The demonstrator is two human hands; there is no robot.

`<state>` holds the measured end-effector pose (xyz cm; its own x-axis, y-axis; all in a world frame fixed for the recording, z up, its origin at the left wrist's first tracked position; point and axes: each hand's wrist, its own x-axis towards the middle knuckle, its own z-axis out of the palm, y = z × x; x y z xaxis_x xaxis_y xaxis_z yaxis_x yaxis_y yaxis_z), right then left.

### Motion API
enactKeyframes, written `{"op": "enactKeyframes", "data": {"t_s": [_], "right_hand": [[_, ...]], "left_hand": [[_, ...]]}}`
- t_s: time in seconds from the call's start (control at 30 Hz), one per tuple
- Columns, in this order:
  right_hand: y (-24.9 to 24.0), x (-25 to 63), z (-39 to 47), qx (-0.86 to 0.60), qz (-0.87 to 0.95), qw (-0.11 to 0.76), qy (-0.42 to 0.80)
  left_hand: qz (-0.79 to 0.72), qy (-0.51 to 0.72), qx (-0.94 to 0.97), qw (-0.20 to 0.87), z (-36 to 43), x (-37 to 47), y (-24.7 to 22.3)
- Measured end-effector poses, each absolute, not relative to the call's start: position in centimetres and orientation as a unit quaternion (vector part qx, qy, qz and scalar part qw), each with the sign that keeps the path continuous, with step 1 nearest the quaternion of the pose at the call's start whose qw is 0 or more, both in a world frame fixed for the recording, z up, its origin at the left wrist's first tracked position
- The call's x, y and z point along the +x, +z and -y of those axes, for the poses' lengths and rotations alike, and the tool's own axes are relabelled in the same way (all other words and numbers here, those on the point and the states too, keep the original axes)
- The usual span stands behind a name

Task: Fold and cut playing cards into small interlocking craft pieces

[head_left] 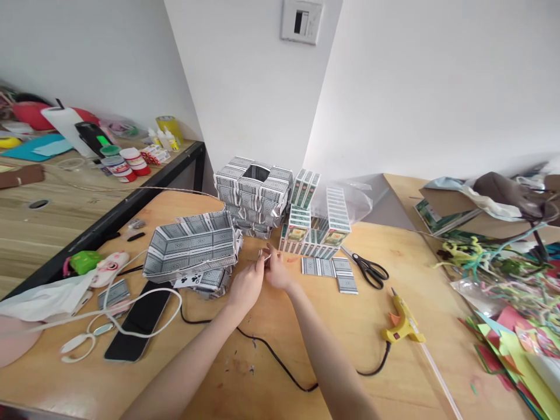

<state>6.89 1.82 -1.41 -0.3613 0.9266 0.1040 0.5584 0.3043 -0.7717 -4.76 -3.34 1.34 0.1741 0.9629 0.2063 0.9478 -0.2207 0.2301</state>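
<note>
The left hand (248, 284) and right hand (277, 269) together pinch one small white-edged piece (261, 254); the playing-card tray (195, 249) stands near.

Over the feed I'm seeing the tabletop (411, 394) showing wood grain under a smooth, soft sheen. The folded-card tray (192, 248) and the card box (258, 195) are looking like coated paper, faintly shiny. The phone (140, 326) is giving me dark, glossy glass; the glue gun (402, 326) is reading as smooth plastic. The scissors (371, 273) are showing plastic handles, the clear bag (362, 201) is looking like crinkled, shiny plastic, and the wall (437, 87) is appearing matt.
</note>
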Motion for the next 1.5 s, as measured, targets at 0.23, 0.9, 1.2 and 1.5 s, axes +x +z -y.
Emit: {"op": "enactKeyframes", "data": {"t_s": [0.23, 0.9, 1.2, 1.5], "right_hand": [[-2.3, 7.4, -1.1, -0.542, 0.741, 0.305, 0.254], [-3.2, 6.7, 0.1, -0.567, 0.685, 0.367, 0.275], [-3.3, 6.6, 0.3, -0.562, 0.695, 0.37, 0.254], [-3.5, 7.0, 1.0, -0.546, 0.638, 0.42, 0.344]], "left_hand": [[-0.633, 0.097, 0.768, 0.007, 2.9, -3.7, 1.2], [-0.6, 0.238, 0.754, 0.122, 2.0, -6.0, 1.1], [-0.579, 0.238, 0.779, 0.029, 2.4, -6.4, 0.5], [-0.588, 0.202, 0.782, -0.044, 3.3, -6.2, -1.1]]}}
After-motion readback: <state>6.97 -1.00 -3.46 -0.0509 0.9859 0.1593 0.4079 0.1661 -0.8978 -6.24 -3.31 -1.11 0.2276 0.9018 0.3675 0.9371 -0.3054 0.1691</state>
